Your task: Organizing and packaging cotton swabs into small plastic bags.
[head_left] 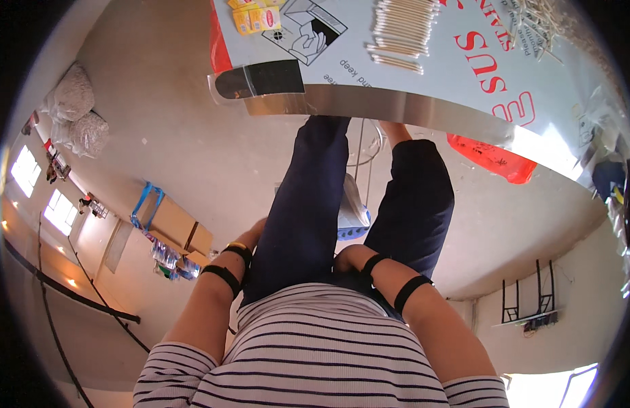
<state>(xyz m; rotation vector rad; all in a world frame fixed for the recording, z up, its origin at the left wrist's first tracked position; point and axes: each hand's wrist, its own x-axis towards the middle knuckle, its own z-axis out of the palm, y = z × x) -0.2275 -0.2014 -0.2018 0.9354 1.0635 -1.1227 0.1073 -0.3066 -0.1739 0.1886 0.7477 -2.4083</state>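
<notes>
Both forearms hang down beside and over my lap, well back from the table (403, 105). My left hand (256, 234) rests at the outer side of my left thigh, its fingers hidden by the trouser leg. Close to the inside of my right thigh lies my right hand (349, 257), with its fingers out of sight. On the table, cotton swabs (405, 30) lie side by side in a neat stack. A loose heap of cotton swabs (536, 27) sits at the far right. Small yellow boxes (257, 19) stand at the far left.
A black strip in clear plastic (260, 80) lies at the table's left corner. Below the metal edge is a red plastic bag (495, 160). Cardboard boxes (175, 221) with a blue strap stand left on the floor; white sacks (77, 102) lie farther off. Black metal legs (529, 302) appear at right.
</notes>
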